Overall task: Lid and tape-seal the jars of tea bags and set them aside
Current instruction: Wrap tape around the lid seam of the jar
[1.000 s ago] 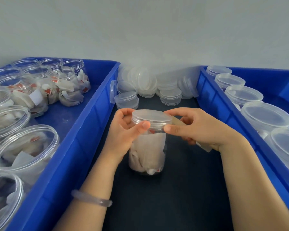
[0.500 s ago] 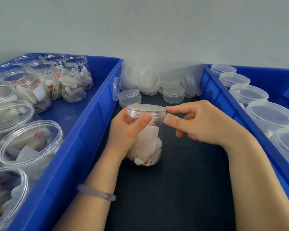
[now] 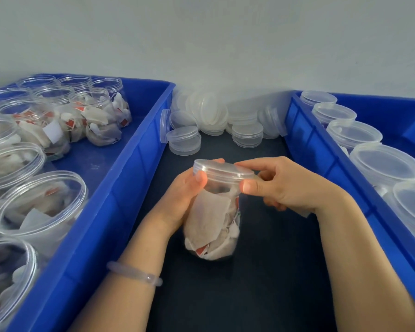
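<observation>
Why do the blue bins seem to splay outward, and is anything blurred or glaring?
Head view: wide-angle distortion splays the left bin and right bin; soft, even light, no harsh glare; the jar, lid, left hand and right hand look sharp; loose lids behind look hazy.

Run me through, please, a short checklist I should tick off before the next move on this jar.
1. Jar steadied: ok; the left hand grips the jar just under its lid.
2. Lid on: ok; the lid covers the mouth. Fully tight: cannot tell.
3. Tape along the lid seam: cannot tell; the right hand pinches the lid's rim, and the tape is too faint to trace.
4. Room in the right bin beside the lidded jars: cannot tell.
5. Next work ready: ok; open jars wait in the left bin, with spare lids behind.
</observation>
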`<state>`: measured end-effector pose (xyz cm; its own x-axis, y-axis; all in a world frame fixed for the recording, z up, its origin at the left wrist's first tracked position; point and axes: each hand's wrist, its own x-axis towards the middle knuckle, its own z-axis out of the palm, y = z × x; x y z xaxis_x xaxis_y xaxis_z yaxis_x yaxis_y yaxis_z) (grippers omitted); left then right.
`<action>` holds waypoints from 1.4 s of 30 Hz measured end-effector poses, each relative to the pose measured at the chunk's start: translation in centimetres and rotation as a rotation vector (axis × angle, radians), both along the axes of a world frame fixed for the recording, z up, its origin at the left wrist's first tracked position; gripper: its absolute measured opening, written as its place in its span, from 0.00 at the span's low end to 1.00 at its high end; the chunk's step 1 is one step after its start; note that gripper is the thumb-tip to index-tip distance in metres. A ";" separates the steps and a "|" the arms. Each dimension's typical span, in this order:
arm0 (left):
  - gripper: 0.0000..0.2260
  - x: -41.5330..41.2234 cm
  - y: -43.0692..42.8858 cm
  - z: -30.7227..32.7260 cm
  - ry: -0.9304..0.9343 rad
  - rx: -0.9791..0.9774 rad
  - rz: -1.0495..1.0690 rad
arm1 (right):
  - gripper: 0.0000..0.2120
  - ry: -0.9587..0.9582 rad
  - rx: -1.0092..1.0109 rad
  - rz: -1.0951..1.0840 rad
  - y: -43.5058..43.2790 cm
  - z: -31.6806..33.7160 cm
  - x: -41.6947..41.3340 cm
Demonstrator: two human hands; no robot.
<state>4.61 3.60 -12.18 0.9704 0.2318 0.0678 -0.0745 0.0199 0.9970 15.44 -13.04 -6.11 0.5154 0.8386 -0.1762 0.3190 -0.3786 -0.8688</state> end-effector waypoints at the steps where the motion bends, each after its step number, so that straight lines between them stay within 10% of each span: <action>1: 0.48 0.2 -0.2 0.0 -0.020 0.043 0.075 | 0.28 -0.025 0.008 -0.034 0.0 -0.1 0.0; 6: 0.21 1.0 -0.9 0.1 -0.167 0.185 0.336 | 0.31 -0.269 0.033 -0.236 0.9 -0.4 -0.1; 13: 0.43 1.5 -0.5 -1.1 -0.133 0.269 0.361 | 0.35 -0.248 -0.060 -0.055 0.8 0.1 -0.4; 21: 0.26 0.9 0.6 -0.8 -0.161 0.183 0.293 | 0.24 -0.318 -0.045 -0.182 0.0 1.2 -0.3; 33: 0.41 0.1 -0.4 0.5 -0.086 0.115 -0.100 | 0.23 0.019 0.011 0.022 -1.2 0.7 0.7; 42: 0.41 0.9 -1.0 0.2 -0.115 0.277 0.280 | 0.28 -0.244 0.051 0.031 0.6 0.4 0.0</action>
